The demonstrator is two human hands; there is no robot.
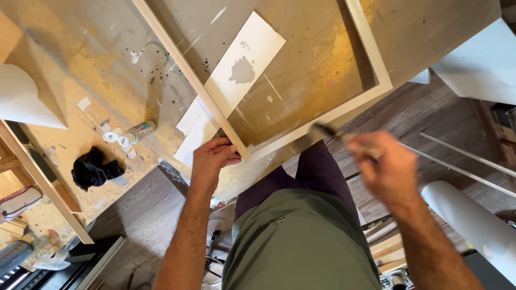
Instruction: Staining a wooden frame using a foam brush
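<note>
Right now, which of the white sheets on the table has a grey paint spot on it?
The long white strip lying inside the white frame, above the left hand. It carries a grey blot near its middle; the curled white sheet at the table's left edge shows none.

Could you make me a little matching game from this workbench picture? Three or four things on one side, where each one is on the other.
Things:
1. white frame
2. paintbrush
3. black rag
4. small paint bottle

Places:
A. in the right hand
B. crumpled on the table's left part
C. corner gripped by the left hand
D. lying on its side beside a white cap

Pairs: 1-C, 2-A, 3-B, 4-D
</note>
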